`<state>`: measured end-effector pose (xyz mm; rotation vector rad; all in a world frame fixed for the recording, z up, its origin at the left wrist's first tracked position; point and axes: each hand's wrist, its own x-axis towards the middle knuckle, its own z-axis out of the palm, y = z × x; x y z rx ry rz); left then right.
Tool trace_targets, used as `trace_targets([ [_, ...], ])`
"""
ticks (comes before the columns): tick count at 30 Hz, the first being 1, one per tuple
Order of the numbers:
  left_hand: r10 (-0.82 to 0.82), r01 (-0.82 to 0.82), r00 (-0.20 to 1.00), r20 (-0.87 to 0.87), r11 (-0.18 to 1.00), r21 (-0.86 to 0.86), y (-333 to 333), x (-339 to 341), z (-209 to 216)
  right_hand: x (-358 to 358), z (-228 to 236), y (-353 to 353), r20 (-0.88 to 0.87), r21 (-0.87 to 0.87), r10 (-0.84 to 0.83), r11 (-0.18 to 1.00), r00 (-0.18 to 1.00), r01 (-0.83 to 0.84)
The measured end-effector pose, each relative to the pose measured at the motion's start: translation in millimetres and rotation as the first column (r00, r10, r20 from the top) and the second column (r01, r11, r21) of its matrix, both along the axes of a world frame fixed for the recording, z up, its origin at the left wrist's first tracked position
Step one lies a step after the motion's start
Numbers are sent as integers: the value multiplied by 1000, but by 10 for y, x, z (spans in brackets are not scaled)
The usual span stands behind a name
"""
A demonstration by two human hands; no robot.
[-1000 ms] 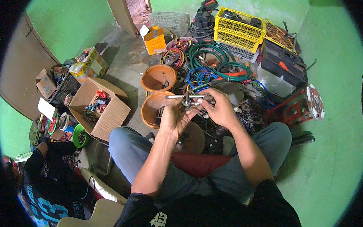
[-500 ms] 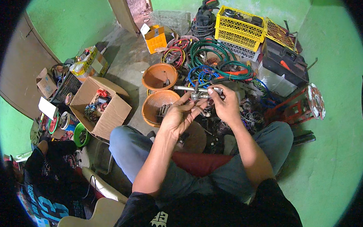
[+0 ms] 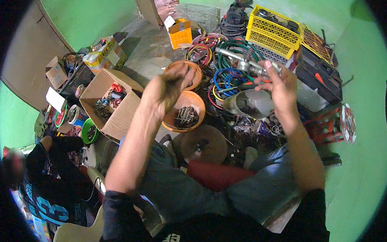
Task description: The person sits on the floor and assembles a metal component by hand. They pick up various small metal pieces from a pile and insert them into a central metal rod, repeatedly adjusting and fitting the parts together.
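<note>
My right hand (image 3: 279, 81) is raised and closed around a silver metal fitting (image 3: 250, 68). A long tubular arm sticks out of the fitting toward the upper left, above coiled hoses; its exact kind is unclear. My left hand (image 3: 167, 90) is over the far orange bowl (image 3: 196, 69), with its fingers bent and smeared by motion, so whether it holds anything is hidden. Just below that hand, a nearer orange bowl (image 3: 197, 99) contains several small metal parts (image 3: 186, 117). A round brown disc-like surface (image 3: 213, 141) with small bits on it lies between my legs.
Green and blue hoses (image 3: 226, 79) lie beyond my hands, near yellow crates (image 3: 275, 30) and a black toolbox (image 3: 315, 70). A red stool (image 3: 348, 124) stands at right. At left are a cardboard box (image 3: 125, 115) of parts and another person (image 3: 55, 181) in black.
My hands have moved apart: the right went up and right with the metal fitting, while the left let go of it and shifted left toward the far bowl. The view has shifted slightly.
</note>
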<state>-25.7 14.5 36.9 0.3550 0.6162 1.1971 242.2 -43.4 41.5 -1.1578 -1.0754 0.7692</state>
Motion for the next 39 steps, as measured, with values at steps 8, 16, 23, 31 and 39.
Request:
trace_targets([
  [8,99,-58,906,-411,992,111,1488,-56,-737,-111,-151,819,17,-101,129,987,992,-126],
  [16,78,-22,353,-932,997,75,2139,-800,-2466,-149,-626,1302,-97,-299,175,934,980,-197],
  [23,186,51,490,-852,969,241,2235,-594,-2378,-238,-738,1580,-186,-349,149,914,971,-207],
  [31,-148,198,774,-615,980,14,1901,-23,-1675,-256,-768,1512,-181,-296,225,916,957,-271],
  [39,-245,347,900,-361,903,252,1104,564,-651,-293,-630,1310,-172,-170,277,937,945,-306],
])
